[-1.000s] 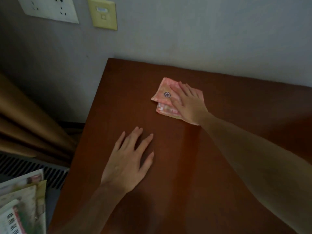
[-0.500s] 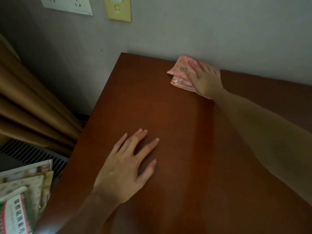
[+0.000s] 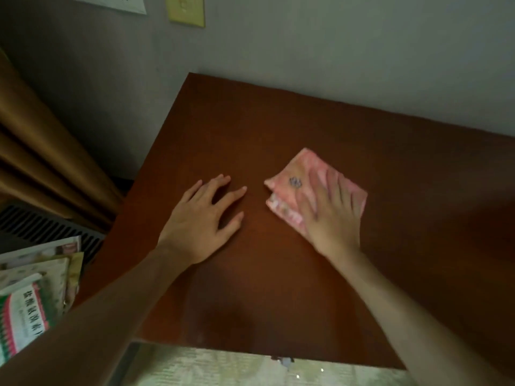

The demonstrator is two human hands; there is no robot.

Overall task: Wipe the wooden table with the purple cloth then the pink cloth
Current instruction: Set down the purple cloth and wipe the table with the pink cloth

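A folded pink cloth [image 3: 289, 179] with a small flower print lies on the reddish-brown wooden table [image 3: 278, 288], near its middle. My right hand [image 3: 331, 215] presses flat on the cloth's right half, fingers straight and pointing away from me. My left hand [image 3: 203, 218] rests flat on the bare wood to the left of the cloth, fingers spread, holding nothing. No purple cloth is in view.
The table stands against a grey wall [image 3: 334, 51] with a white socket plate [image 3: 111, 2] and a yellow switch plate [image 3: 186, 8]. Brown curtains [image 3: 41, 162] hang at the left. Printed packages [image 3: 30, 302] lie low left beside a vent grille [image 3: 41, 227].
My right hand has slid the pink cloth from the table's far edge by the wall back toward me, to the middle. My left hand stays flat on the wood.
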